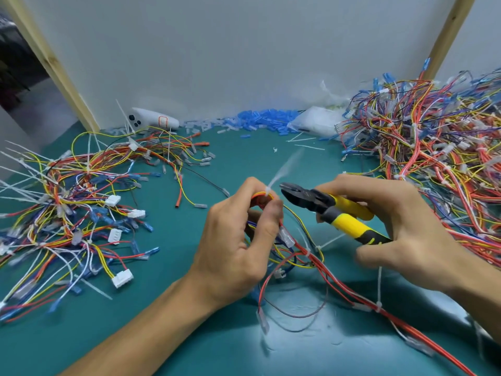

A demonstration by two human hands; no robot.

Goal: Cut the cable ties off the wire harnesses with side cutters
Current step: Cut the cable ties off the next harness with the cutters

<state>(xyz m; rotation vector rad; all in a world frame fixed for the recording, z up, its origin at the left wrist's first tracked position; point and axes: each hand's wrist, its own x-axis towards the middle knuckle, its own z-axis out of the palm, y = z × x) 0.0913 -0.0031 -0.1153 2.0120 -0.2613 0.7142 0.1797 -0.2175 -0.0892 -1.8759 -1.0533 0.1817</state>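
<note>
- Left hand [238, 240]: fingers [272, 211] are curled and pinched round a looped bundle of the wire harness [339, 283], which is held just above the green mat [162, 308].
- Cable tie [268, 189]: its head is seated on top of the held loop, with the tail pointing up and away; the tail is blurred.
- Right hand [406, 226]: it is wrapped round the yellow handles of the side cutters [322, 204]. The nose is aimed at the tie head, just beside it and not yet touching. Whether the blades are parted cannot be told.
- Step judged: tool being lined up; cut not yet made.
- Next move calls for: blades opened and slipped under the strap only, with the wires kept clear.
- A second tie [378, 304] is noted further along the same harness.
- Harness heaps are seen at left [67, 207] and right [433, 158].
</note>
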